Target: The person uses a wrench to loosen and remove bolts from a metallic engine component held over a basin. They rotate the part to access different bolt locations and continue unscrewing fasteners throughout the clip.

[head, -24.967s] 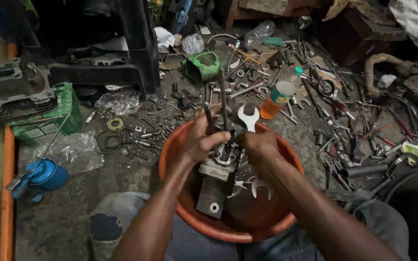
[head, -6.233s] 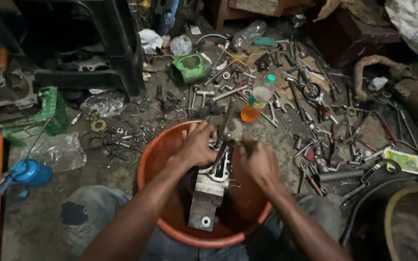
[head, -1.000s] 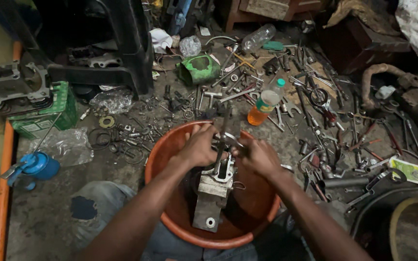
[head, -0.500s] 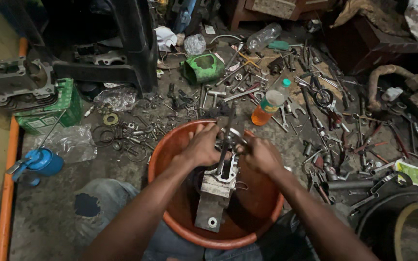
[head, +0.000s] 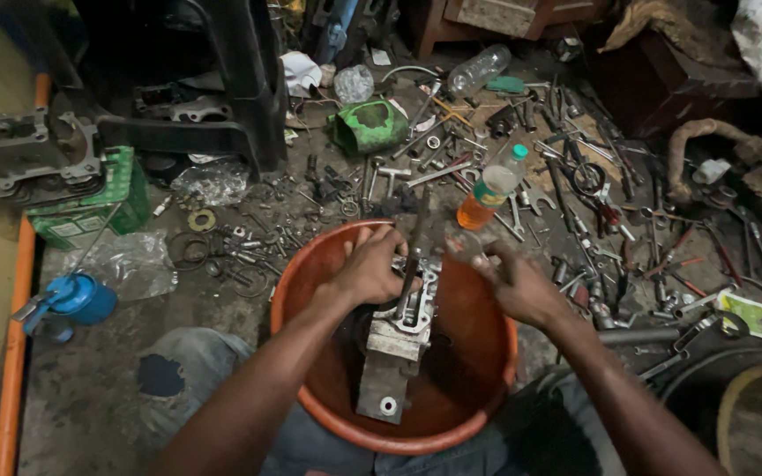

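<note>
An orange plastic basin [head: 286, 291] sits between my knees. A grey metal engine part [head: 388, 370] stands on end inside it. My left hand [head: 365, 270] is closed over the top of the part, beside a dark rod-like tool [head: 416, 236] that sticks up from it. My right hand [head: 515, 286] hovers just right of the part, over the basin's rim, with its fingers curled and blurred. Whether it holds anything is unclear.
Wrenches, sockets and bolts [head: 575, 203] litter the floor behind and right of the basin. A bottle of orange liquid [head: 487, 189] stands just beyond the rim, with a green container [head: 368, 123] farther back. A blue oil can [head: 77, 300], a green crate [head: 90, 207] and a black stool [head: 222, 88] are at left.
My right hand has come off the engine part and moved to the right. My left hand stays on the top of the part.
</note>
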